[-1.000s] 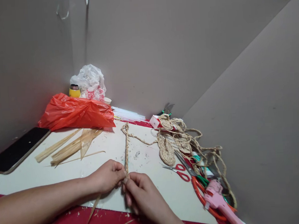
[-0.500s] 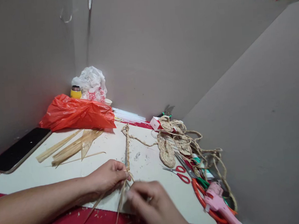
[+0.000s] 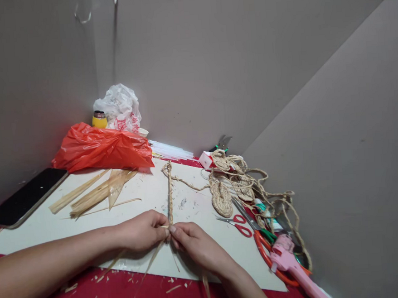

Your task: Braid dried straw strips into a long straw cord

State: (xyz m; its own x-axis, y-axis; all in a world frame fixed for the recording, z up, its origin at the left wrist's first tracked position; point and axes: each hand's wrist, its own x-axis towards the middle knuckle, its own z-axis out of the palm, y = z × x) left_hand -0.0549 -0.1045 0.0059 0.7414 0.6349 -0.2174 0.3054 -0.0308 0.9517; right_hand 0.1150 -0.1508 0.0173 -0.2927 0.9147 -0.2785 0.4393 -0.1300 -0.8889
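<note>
A straw braid [image 3: 170, 194] runs down the middle of the white board, its near end held between my two hands. My left hand [image 3: 148, 231] is closed, thumb and forefinger pinching the braid's working end. Right beside it, my right hand [image 3: 192, 242] is closed too, its thumb and fingertips gripping the strands at the same spot. Loose straw strands [image 3: 154, 261] hang toward me below both hands. From the far end of the braid a twisted cord leads right to a coiled straw sole shape [image 3: 221, 199].
Dry straw strips [image 3: 100, 194] lie left on the white board [image 3: 196, 210], near a phone [image 3: 25, 197] and a red plastic bag [image 3: 103, 149]. At right are red-handled scissors [image 3: 240, 225], larger orange-handled scissors [image 3: 263, 249], a pink glue gun [image 3: 288, 258] and tangled cords [image 3: 256, 186].
My right hand has moved up and left to the braid's end and now pinches strands beside my left hand. The left hand keeps its grip.
</note>
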